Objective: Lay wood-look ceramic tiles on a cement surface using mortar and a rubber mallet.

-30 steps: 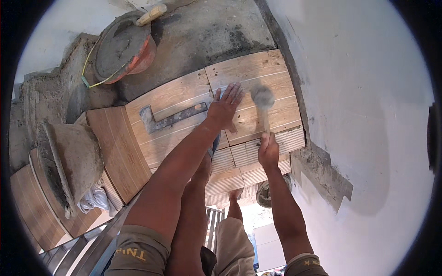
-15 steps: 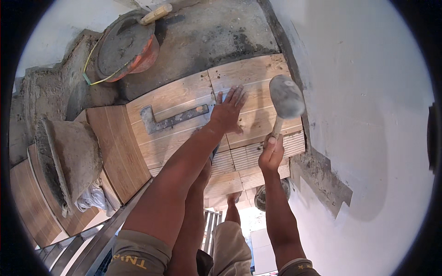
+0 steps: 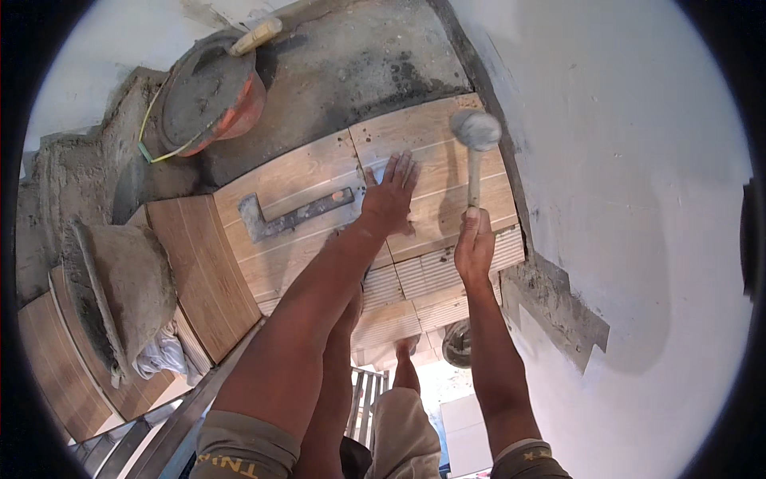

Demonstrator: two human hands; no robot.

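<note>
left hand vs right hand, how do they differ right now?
The left hand lies flat, fingers spread, palm down on the wood-look tile; the right hand is closed in a fist around the mallet handle. The left hand touches the tile; the right hand is above the grooved step edge, with the mallet head over the tile. Both are bare and reach the same step.

A round orange bucket [image 3: 209, 100] filled with grey mortar stands on the bare cement bed, a pale wooden handle [image 3: 255, 36] resting across its rim. A mortar-caked notched steel trowel [image 3: 291, 215] lies flat nearby. At left sits a grey cement-crusted sack [image 3: 120, 291].
</note>
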